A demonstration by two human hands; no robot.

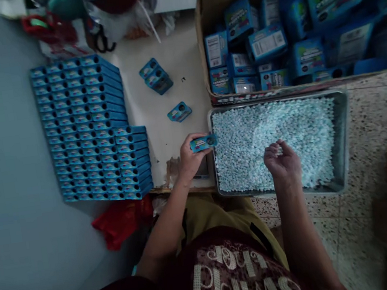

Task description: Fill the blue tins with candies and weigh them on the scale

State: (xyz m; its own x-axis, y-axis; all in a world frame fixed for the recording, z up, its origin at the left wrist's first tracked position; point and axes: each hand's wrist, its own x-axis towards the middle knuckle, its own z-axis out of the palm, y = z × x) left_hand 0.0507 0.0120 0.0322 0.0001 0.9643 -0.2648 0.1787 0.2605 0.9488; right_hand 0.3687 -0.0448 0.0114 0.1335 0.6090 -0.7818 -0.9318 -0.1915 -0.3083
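Observation:
My left hand (191, 158) is wrapped round a small blue box (202, 143) at the left rim of a metal tray (347, 142). The tray is filled with small pale blue and white pieces (240, 148). Over its right half is my right hand (282, 159), palm up with curled fingers, closed on a few of these pieces. One more blue box (179, 112) lies on the table beyond my left hand, and a pair of boxes (156, 77) sits farther back.
Many blue boxes stand in a tall stack (83, 131) on the left. A large cardboard box (204, 52) full of blue boxes is behind the tray. Black scissors (103, 40) and bags are at the back left. A red bag (121, 222) hangs below the stack.

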